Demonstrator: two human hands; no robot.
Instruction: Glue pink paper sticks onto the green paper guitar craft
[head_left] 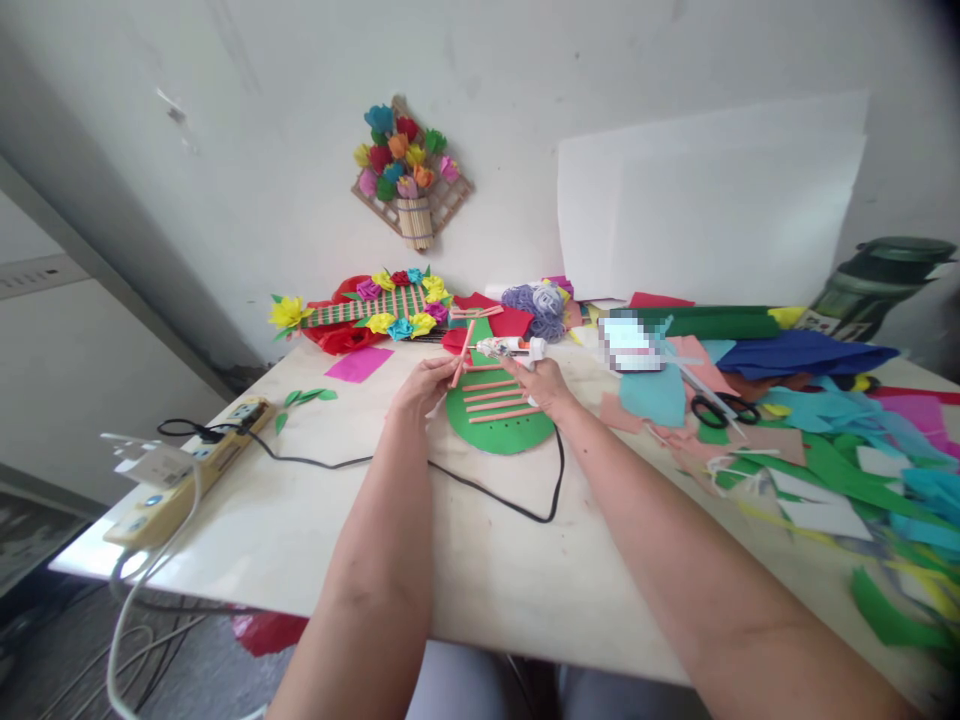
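Green card shape [501, 432] lies flat, pink strips [495, 398] laid crosswise on it. Glue gun [516, 348] at its 12 o'clock, white, nozzle toward 9 o'clock, meeting a tilted loose stick [459, 365].

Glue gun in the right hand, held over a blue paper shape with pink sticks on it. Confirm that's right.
Wrong colour: the head view shows the paper shape is green, not blue. The glue gun is in the right hand, and pink sticks lie on the shape.
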